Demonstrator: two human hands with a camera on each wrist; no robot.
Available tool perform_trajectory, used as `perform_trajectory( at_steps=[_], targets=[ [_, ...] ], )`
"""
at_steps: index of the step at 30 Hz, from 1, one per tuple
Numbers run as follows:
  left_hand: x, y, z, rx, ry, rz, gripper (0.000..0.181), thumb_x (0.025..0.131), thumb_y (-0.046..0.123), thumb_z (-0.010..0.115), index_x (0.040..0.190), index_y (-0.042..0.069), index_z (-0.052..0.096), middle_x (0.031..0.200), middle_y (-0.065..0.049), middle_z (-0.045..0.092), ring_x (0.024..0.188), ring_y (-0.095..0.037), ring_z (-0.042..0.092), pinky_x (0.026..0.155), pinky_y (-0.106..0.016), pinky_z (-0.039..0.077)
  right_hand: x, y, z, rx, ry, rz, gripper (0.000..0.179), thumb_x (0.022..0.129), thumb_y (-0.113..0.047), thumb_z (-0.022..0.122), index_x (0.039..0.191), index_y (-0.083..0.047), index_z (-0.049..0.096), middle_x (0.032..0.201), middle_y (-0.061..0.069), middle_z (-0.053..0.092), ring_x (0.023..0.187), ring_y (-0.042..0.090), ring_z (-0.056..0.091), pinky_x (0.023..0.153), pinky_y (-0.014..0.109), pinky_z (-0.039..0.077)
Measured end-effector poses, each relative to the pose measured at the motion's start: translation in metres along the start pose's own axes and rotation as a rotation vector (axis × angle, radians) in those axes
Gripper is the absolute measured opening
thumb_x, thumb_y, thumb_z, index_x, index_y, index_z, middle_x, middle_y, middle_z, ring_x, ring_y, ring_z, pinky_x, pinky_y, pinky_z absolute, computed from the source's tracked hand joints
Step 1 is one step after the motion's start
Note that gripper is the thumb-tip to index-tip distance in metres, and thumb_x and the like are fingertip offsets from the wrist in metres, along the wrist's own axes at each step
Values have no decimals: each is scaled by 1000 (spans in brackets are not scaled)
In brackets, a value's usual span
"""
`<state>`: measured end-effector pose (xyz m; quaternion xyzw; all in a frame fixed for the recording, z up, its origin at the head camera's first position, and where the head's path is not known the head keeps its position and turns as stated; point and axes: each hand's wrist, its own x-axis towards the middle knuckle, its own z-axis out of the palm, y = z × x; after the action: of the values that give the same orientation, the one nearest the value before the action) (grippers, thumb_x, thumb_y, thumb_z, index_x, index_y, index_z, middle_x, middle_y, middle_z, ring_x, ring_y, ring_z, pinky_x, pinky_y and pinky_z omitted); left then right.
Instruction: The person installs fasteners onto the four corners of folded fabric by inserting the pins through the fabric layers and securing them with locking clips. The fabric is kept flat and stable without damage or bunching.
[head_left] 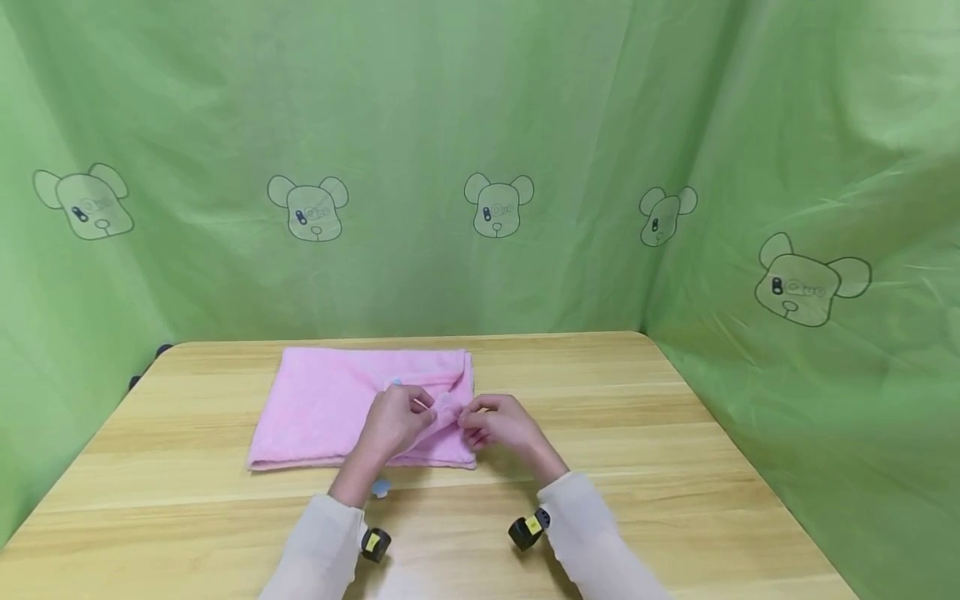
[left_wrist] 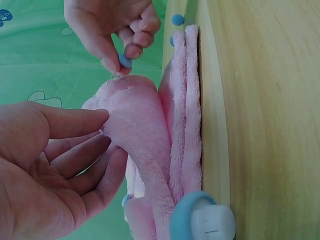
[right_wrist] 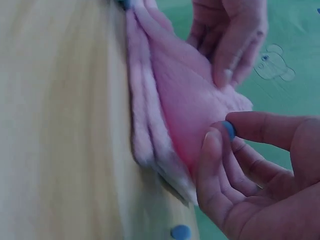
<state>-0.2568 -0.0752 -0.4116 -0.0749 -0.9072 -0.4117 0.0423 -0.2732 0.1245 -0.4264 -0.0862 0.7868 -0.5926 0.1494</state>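
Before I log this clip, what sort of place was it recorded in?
Probably a makeshift recording booth: green sheeting printed with cartoon animal faces hangs behind and on both sides of a wood-grain table, and a small black device sits at each wrist.

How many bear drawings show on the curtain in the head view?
5: one drawing far left, one left of centre, one right of centre, one by the right corner, one farthest right. The table may hide more.
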Motion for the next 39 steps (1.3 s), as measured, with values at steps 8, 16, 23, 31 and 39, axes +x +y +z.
perform_trajectory(
  at_steps=[8,16,23,31,39],
  targets=[
    [-1,0,0,8,-6,19,15,87,10,76,102,7,77,94,-12,79,88,-27,75,85,-45,58,0,2,15,74,14,2,19,93,-4,64,105,11,67,89,22,71,70,17,66,71,32,61],
    [-1,1,-2,27,1,57,11,86,10,77,96,9,80,91,-10,79,87,-27,75,86,-47,57,0,1,20,107,29,3,20,93,-3,65,105,13,66,91,25,71,69,17,66,71,34,62],
    [-1,1,-1,24,3,62,10,85,10,78,95,9,80,89,-9,79,86,-27,74,85,-46,56,-3,-3,20,105,41,10,20,93,-4,65,105,13,66,91,25,71,69,17,65,71,35,62],
    [-2,4,3,-1,27,74,14,82,4,80,95,10,80,88,-10,79,80,-25,75,80,-43,58,-2,-2,20,123,43,15,19,92,-3,66,102,13,66,89,22,71,69,17,65,71,34,62],
    [-1,4,4,-35,94,107,15,78,-3,80,85,10,80,86,-5,79,79,-21,73,79,-41,58,0,1,18,200,-11,14,14,92,0,64,101,11,63,87,16,72,72,16,68,76,34,62]
  ],
)
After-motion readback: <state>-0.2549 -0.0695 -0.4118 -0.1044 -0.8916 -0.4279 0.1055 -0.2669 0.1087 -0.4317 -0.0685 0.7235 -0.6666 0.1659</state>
